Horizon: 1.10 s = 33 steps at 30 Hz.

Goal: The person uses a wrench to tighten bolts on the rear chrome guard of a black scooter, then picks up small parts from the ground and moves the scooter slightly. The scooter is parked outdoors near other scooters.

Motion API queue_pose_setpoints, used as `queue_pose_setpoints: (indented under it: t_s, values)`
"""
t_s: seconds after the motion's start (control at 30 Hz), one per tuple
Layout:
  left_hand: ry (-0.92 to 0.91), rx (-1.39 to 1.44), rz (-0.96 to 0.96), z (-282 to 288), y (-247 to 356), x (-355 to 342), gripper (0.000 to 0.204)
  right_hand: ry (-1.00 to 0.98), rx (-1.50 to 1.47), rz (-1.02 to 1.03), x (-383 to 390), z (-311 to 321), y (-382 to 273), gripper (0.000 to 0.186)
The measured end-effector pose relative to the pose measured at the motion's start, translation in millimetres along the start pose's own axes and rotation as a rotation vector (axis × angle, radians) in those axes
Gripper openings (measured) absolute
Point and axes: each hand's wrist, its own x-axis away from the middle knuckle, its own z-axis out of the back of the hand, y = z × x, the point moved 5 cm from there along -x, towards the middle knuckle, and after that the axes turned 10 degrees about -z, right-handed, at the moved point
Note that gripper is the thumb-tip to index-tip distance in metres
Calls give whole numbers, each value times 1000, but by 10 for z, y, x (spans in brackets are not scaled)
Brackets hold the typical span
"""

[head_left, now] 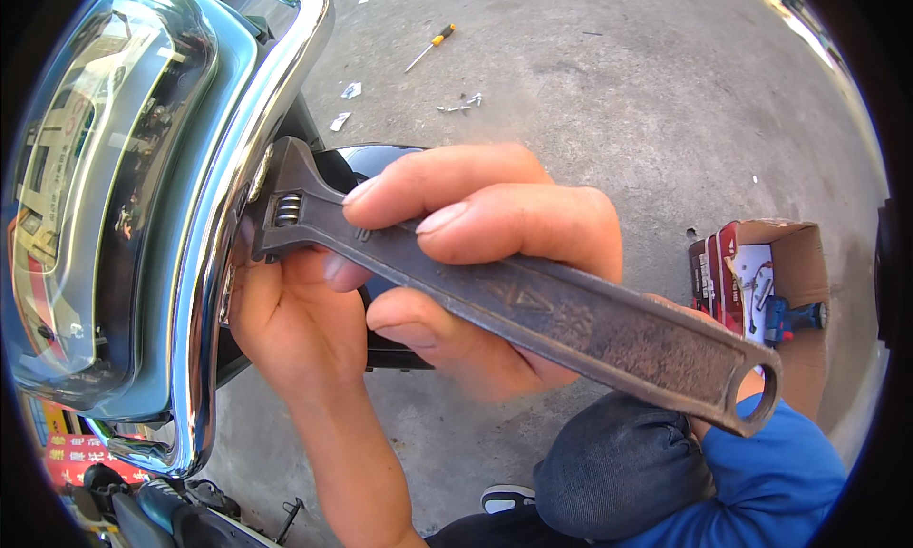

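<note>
My right hand grips a dark, worn adjustable wrench, its handle slanting down to the right. The wrench head is against a fitting on a curved chrome bar, which runs around the rear of a pale blue vehicle body with a large clear lamp. Below the wrench head, my left hand reaches up to the inner side of the bar. Its fingers are mostly hidden, so what they hold cannot be made out. A glossy black part sits behind my hands.
On the concrete floor lie a screwdriver, small metal pieces and paper scraps. At right stands a cardboard box with tools and a blue drill. My knee is below; dark scooter parts are at lower left.
</note>
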Motion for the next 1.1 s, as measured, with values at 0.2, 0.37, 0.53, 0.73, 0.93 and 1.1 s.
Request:
queue_pose_setpoints:
  t_s: [0.2,0.37,0.53,0.73,0.93,1.1]
  values:
    - [-22,-6,15,53,63,52,28,-97,122,95,188,-209,-100,50]
    - [117,28,122,89,1,36,29,-33,57,30,264,-193,-57,57]
    - [16,-30,-102,-34,74,75,27,-253,157,220,324,-374,-143,56]
    - [48,339,144,47,-32,31,33,-123,-52,-75,147,-45,-39,55]
    - [58,14,67,106,27,63,34,-148,50,53,203,-101,-144,61]
    - [78,-25,21,47,62,79,31,-135,86,58,290,-188,-130,62]
